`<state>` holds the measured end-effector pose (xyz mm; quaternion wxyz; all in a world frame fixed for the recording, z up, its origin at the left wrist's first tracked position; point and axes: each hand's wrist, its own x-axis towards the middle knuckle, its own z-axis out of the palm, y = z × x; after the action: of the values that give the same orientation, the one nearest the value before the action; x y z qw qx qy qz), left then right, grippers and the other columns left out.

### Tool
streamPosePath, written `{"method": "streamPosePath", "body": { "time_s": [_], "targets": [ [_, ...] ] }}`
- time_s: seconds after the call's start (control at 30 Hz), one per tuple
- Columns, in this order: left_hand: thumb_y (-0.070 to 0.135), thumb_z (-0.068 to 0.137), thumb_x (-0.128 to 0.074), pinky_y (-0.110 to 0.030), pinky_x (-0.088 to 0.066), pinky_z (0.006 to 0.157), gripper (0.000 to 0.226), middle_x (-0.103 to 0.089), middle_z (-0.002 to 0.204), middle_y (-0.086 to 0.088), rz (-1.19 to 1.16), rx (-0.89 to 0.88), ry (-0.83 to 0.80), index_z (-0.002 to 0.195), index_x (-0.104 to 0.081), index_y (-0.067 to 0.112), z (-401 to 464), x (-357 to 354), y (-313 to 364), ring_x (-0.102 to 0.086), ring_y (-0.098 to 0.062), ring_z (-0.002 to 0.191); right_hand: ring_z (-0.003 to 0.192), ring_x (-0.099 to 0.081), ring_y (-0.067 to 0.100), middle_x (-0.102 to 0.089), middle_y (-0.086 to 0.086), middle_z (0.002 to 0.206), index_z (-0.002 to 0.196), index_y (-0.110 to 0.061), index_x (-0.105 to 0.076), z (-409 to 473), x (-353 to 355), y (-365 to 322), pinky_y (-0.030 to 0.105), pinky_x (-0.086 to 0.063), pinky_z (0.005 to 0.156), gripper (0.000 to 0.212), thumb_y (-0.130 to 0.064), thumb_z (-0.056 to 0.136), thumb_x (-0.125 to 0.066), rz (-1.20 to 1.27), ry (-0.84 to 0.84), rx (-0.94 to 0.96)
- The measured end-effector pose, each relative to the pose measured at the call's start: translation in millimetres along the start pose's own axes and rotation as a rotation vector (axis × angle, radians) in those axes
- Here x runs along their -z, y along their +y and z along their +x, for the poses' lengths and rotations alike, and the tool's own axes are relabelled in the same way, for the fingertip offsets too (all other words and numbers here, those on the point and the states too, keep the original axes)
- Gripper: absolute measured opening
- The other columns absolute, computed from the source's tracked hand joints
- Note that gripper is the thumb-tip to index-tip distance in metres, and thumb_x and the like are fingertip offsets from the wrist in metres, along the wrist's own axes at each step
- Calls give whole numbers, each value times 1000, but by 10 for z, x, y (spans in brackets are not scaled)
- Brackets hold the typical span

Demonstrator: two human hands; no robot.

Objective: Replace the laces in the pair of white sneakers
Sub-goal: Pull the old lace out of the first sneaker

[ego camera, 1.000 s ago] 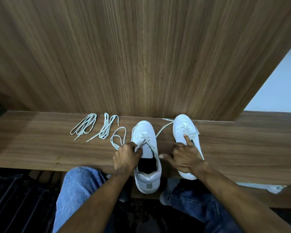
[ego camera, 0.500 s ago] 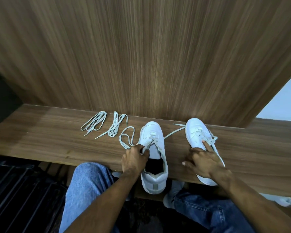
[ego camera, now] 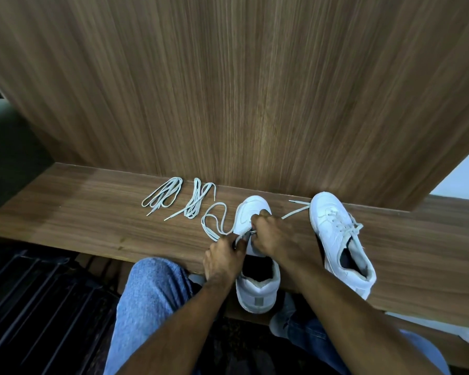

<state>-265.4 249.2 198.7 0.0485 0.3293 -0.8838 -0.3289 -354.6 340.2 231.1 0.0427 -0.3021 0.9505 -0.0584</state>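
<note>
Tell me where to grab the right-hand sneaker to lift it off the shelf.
Grip the right sneaker at its heel collar, coming from the near edge of the wooden shelf. The heel overhangs that edge toward you, and the mouth gapes open there, so fingers can hook inside. Its lace is loose, a poor handle.

Two sneakers stand on the desk (ego camera: 417, 255): the left sneaker (ego camera: 255, 212) overhangs its near edge, the right sneaker (ego camera: 339, 236) beside it. Two lace bundles (ego camera: 163, 194) lie left, near the back edge.
</note>
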Motion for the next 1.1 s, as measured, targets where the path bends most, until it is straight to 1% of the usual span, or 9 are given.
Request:
{"method": "streamPosePath", "body": {
  "time_s": [0.13,0.33,0.43,0.57,0.67,0.8,0.9,1.0,1.1],
  "targets": [
    [55,91,-47,-38,-44,78,40,-67,105,-17,-18,-12,3,102,-65,21,5,14,3,-59,-42,102,94,-63,32,-61,6,104,97,-17,-58,-28,-59,35,34,-42,68,13,-24,89,-51,61,103,-39],
    [57,90,-46,-40,-47,82,46,-67,108,-17,30,16,-18,107,-65,19,37,-34,-12,-59,-42,104,64,-60,23,-64,16,77,86,2,-58,-99,-29,321,26,-47,59,9,-2,89,-50,1242,194,-625],
    [57,89,-46,-40,-46,82,46,-66,108,-17,51,11,-24,106,-66,19,42,-28,-17,-59,-43,104,82,-58,17,-62,7,96,102,-6,-58,-96,-20,291,12,-40,58,13,-8,89,-58,980,174,-423],
    [56,89,-47,-41,-47,81,43,-67,106,-17,79,-23,-34,103,-65,20,44,-6,-18,-59,-43,103,103,-56,25,-59,7,110,102,-14,-64,29,-103,259,30,-44,80,24,-26,81,-63,415,85,-55],
    [56,90,-45,-40,-46,80,41,-67,105,-17,75,-40,-27,102,-65,22,23,10,-14,-59,-42,103,110,-52,31,-55,10,113,106,-15,-60,76,-143,177,43,-48,88,33,-34,80,-54,161,-45,12],
    [56,91,-45,-40,-45,81,41,-67,107,-16,84,-24,-27,104,-66,23,3,3,11,-59,-41,104,112,-49,27,-53,6,113,105,-17,-64,79,-192,162,43,-49,87,21,-25,88,-54,-34,39,73],
    [54,91,-46,-40,-46,82,40,-67,108,-17,77,-19,-16,105,-66,22,0,6,15,-59,-41,104,104,-54,25,-52,5,107,85,-18,-65,32,-132,171,38,-48,84,10,-14,88,-56,290,145,4],
    [51,91,-47,-40,-46,82,38,-67,106,-18,76,-16,-9,105,-66,22,-5,16,20,-60,-42,103,98,-58,25,-58,4,98,84,-14,-62,0,65,245,30,-40,82,16,-8,92,-50,888,350,-359],
    [50,90,-49,-40,-46,82,35,-68,106,-15,78,-21,-12,102,-67,23,17,9,29,-60,-41,103,93,-58,26,-60,2,92,83,-13,-57,-21,165,397,38,-45,85,10,-14,89,-49,986,507,-523]
  ]
}}
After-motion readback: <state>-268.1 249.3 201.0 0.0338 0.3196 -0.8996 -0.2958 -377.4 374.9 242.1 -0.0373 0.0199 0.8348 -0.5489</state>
